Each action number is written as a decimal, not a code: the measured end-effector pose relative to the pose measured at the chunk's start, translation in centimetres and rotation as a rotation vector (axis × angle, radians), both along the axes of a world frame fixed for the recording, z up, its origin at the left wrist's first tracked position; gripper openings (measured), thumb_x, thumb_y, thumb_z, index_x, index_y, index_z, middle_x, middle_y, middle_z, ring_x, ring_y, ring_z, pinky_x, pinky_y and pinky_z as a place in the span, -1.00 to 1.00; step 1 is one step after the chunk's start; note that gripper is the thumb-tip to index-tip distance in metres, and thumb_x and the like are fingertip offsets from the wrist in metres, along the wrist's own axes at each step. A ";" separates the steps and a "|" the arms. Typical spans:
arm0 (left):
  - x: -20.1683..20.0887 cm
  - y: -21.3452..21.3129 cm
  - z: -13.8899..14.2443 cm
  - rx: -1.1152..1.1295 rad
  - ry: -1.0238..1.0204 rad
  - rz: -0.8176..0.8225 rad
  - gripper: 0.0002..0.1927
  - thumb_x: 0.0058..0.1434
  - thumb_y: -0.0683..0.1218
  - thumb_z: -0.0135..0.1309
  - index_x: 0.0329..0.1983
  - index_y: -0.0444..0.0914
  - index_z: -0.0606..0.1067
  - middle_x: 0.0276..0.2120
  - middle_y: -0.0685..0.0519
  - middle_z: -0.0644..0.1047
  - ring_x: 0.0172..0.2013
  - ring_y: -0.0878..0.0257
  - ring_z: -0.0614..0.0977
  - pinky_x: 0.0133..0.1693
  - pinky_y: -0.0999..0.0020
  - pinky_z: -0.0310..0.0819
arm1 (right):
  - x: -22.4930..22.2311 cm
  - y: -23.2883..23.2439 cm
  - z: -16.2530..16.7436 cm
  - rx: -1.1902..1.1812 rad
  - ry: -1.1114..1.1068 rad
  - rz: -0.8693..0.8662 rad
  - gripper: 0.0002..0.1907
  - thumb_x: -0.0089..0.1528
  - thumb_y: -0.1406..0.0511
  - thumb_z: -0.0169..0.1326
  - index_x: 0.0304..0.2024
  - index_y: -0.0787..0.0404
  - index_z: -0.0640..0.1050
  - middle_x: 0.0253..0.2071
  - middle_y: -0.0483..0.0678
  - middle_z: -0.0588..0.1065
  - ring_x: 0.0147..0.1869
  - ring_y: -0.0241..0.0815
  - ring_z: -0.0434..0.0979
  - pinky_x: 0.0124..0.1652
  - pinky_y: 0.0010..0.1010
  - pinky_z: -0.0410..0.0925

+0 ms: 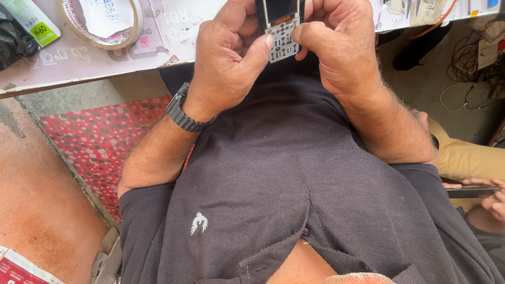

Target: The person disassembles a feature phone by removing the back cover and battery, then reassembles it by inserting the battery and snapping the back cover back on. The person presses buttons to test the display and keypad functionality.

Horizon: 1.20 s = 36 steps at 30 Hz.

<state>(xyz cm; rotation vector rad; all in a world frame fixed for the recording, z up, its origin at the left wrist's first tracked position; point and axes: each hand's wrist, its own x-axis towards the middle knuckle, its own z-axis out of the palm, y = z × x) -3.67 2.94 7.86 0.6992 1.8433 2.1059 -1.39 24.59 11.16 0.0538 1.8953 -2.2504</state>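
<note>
Phone parts (282, 29), a small handset with a dark screen section and a pale keypad board with dark marks, are held up between both hands above the edge of the workbench (79, 63). Nearest the camera, a dark polo shirt (294, 184) fills the lower view. Beyond it, the left hand (229, 58), with a dark wristwatch (181, 110) at the wrist, is closed on the handset, its thumb pressed against the left edge of the keypad board. The right hand (342, 50) is clamped on the other side, thumb tip touching the board's right edge. Farther off, a roll of tape (102, 23) lies on the workbench. At the right edge, another person's hand (494, 202) holds a dark flat phone (471, 192).
</note>
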 end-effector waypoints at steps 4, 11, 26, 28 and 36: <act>0.0 0.2 0.3 -0.017 0.003 0.003 -0.65 0.55 -0.30 0.04 0.33 -0.33 0.30 -0.02 -0.07 0.68 -0.05 0.32 0.77 -0.02 0.50 0.74 | 0.2 -0.2 -0.8 -0.019 0.037 -0.027 -0.85 0.32 0.60 0.00 -0.19 0.37 0.56 -0.28 0.00 0.57 -0.35 -0.35 0.53 -0.42 -0.61 0.40; -0.4 0.2 0.2 -0.016 -0.102 0.010 -0.64 0.49 -0.32 0.07 0.32 -0.37 0.36 -0.10 -0.06 0.67 -0.25 0.38 0.69 -0.25 0.56 0.60 | 0.4 0.5 -1.0 -0.049 0.024 0.015 -0.83 0.32 0.59 -0.04 -0.13 0.38 0.55 -0.24 0.01 0.57 -0.32 -0.35 0.54 -0.41 -0.59 0.43; -0.5 0.0 -1.2 0.035 -0.109 -0.017 -0.63 0.47 -0.33 0.05 0.31 -0.38 0.35 -0.03 -0.10 0.65 -0.19 0.34 0.74 -0.19 0.52 0.71 | 0.4 1.0 -1.4 -0.045 0.093 0.082 -0.86 0.37 0.55 -0.04 -0.09 0.38 0.53 -0.19 0.05 0.57 -0.30 -0.34 0.57 -0.39 -0.59 0.48; -0.5 0.0 -1.1 0.061 -0.073 -0.028 -0.67 0.52 -0.34 0.04 0.30 -0.39 0.34 -0.02 -0.10 0.64 -0.12 0.32 0.74 -0.11 0.50 0.73 | 0.4 1.0 -1.4 -0.032 0.088 0.078 -0.84 0.36 0.55 -0.04 -0.06 0.37 0.53 -0.20 0.05 0.57 -0.31 -0.35 0.57 -0.39 -0.59 0.49; -0.8 0.1 -0.9 0.148 -0.154 -0.051 -0.75 0.59 -0.22 -0.06 0.27 -0.38 0.35 -0.09 -0.09 0.65 -0.16 0.32 0.75 -0.16 0.45 0.77 | 0.4 0.7 -0.9 -0.033 0.044 0.040 -0.87 0.38 0.53 0.00 -0.04 0.38 0.50 -0.19 0.02 0.55 -0.28 -0.37 0.57 -0.39 -0.60 0.48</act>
